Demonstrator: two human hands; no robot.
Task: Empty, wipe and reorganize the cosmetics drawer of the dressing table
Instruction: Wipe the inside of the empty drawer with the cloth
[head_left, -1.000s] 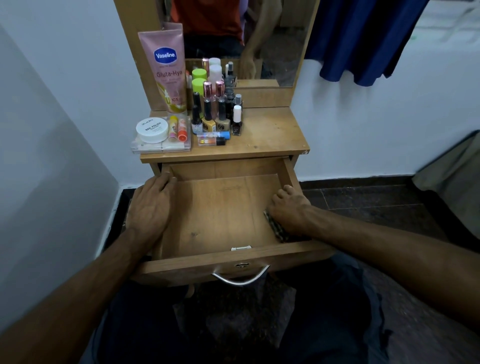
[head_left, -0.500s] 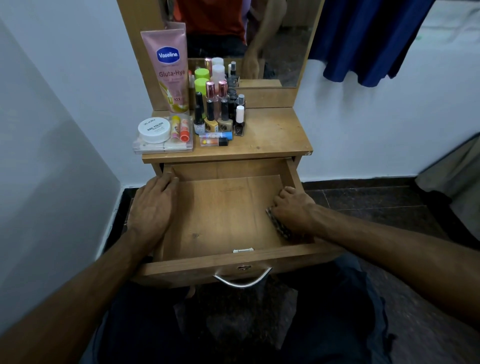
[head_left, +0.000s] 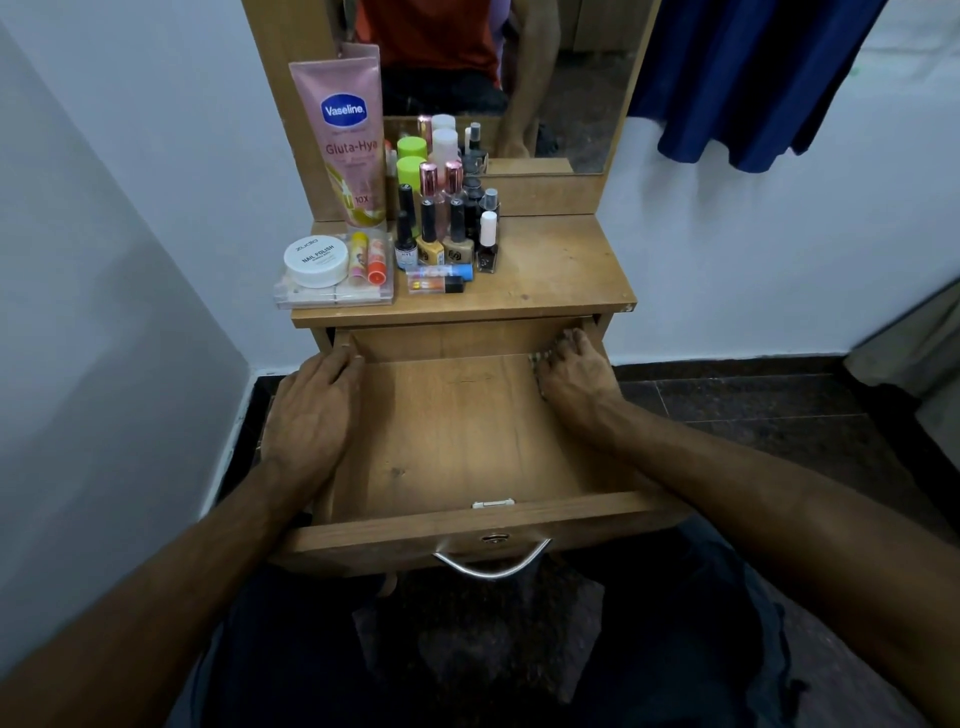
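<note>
Drawer (head_left: 447, 441) pulled out, long axis toward the viewer.
A cloth (head_left: 535, 358) is mostly hidden under the curled right hand (head_left: 574, 371) at the drawer's back-right corner; the left hand (head_left: 311, 410) is laid flat on its left wall.

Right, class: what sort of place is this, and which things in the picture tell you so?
Most likely a bedroom or dressing corner at home: a small wooden dressing table with a mirror, nail polish bottles and a Vaseline lotion tube on top, its drawer pulled open.
</note>
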